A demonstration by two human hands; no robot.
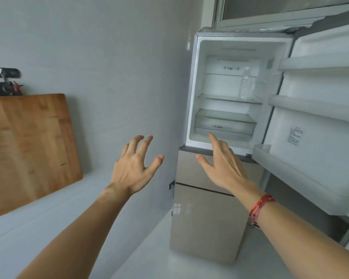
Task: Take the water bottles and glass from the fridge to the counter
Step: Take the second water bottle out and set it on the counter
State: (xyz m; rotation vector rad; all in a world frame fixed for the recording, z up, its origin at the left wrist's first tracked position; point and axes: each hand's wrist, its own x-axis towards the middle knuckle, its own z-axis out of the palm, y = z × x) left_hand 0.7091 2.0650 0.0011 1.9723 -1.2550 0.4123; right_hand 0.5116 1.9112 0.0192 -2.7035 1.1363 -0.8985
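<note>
Close head view toward fridge [230, 63]

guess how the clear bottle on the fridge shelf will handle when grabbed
The bottle looks like thin clear plastic, so it probably dents under a firm squeeze. It stands tall and narrow on the glass shelf, so a nudge may tip it.

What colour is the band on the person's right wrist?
Red, seen in the head view: wristband.

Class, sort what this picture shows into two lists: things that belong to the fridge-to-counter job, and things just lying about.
Job: water bottle inside the fridge, door open; counter; left hand and right hand, both empty.
Lying about: wooden cutting board, leaning; dark utensils above it.
</note>
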